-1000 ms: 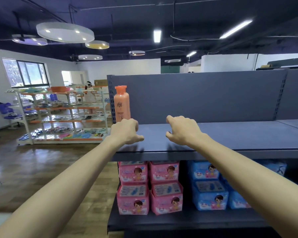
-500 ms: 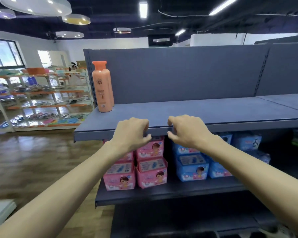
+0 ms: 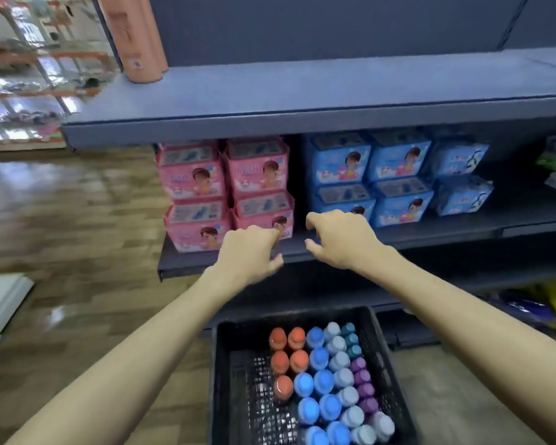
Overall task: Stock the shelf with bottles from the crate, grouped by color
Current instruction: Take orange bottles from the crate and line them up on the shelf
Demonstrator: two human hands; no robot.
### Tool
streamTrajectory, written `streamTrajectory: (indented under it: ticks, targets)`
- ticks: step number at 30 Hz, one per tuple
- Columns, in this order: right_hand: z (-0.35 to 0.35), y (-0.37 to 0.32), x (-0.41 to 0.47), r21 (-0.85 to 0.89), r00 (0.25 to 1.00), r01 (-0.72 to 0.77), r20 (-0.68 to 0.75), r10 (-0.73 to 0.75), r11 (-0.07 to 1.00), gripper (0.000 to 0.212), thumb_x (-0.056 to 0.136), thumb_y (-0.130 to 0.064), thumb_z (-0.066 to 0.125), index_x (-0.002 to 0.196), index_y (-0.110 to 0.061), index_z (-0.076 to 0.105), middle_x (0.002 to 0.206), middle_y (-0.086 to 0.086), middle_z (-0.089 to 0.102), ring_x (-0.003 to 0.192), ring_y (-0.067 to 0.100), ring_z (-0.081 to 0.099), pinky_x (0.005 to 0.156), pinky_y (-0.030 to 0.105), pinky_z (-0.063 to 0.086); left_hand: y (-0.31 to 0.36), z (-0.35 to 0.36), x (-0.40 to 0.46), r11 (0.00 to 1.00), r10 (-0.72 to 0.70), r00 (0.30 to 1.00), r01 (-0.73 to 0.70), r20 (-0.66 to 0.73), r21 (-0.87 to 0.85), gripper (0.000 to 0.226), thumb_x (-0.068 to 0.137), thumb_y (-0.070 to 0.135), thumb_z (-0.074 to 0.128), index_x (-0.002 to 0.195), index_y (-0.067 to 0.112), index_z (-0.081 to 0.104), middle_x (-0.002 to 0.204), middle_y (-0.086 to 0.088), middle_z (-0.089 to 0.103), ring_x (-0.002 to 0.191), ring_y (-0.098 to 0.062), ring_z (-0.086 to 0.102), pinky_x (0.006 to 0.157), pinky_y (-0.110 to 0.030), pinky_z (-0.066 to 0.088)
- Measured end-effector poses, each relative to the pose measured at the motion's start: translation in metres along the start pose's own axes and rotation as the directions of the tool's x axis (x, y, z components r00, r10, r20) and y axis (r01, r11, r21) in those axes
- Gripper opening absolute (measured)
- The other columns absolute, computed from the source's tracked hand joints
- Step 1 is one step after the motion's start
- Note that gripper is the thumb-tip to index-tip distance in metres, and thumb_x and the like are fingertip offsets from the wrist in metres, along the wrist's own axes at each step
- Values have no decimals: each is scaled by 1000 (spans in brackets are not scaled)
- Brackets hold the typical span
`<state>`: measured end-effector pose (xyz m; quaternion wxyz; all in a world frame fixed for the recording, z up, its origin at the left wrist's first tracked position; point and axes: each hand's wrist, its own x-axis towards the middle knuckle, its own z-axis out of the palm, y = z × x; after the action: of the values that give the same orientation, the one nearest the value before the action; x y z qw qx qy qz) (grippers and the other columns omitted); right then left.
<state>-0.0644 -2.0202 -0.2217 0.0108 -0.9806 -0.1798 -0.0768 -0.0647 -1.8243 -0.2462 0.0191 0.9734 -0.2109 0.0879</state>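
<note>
A black crate point(image 3: 382, 354) stands on the floor below me, holding several upright bottles with orange caps point(image 3: 289, 351), blue caps point(image 3: 318, 383), pale blue caps point(image 3: 342, 377), purple caps point(image 3: 361, 380) and teal caps point(image 3: 351, 340). Its left part shows bare mesh. Orange bottles point(image 3: 135, 43) stand at the left end of the grey top shelf point(image 3: 302, 91). My left hand point(image 3: 247, 252) and my right hand point(image 3: 341, 239) hang in the air above the crate, in front of the middle shelf, fingers loosely curled and holding nothing.
Pink boxes point(image 3: 225, 191) and blue boxes point(image 3: 382, 178) fill the middle shelf. Yellow and blue packs point(image 3: 546, 303) lie on the lowest shelf at right. Wooden floor spreads to the left, with a white board point(image 3: 0, 303) at its edge and another rack far left.
My view has tipped down from the top shelf, and the crate has come into sight. Both hands have dropped from the top shelf's front edge to the middle shelf's level.
</note>
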Motion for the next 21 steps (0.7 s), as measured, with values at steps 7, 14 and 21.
streamTrajectory:
  ticks: [7, 14, 21]
  targets:
    - [98, -9, -36, 97, 972, -49, 232, 25, 994, 36, 90, -42, 54, 116, -19, 55, 104, 2, 67, 95, 31, 64, 72, 37, 48, 13, 90, -47, 997, -61, 974, 72, 218, -42, 26, 82, 43, 56, 92, 20, 55, 96, -3, 66, 88, -32, 63, 64, -34, 39]
    - [186, -36, -83, 133, 866, -171, 492, 85, 976, 32, 90, -36, 54, 115, -16, 52, 112, 7, 63, 99, 33, 61, 69, 34, 37, 25, 177, -112, 985, -120, 898, 160, 423, -62, 26, 84, 42, 52, 99, 20, 55, 100, -4, 67, 89, -32, 65, 64, -34, 39]
    - [257, -73, -132, 162, 749, -275, 655, 105, 948, 34, 94, -28, 51, 123, -11, 45, 122, 11, 56, 106, 37, 59, 71, 39, 43, 34, 225, -157, 961, -183, 837, 262, 516, -85, 27, 88, 44, 49, 102, 21, 53, 101, -4, 66, 90, -32, 65, 63, -34, 37]
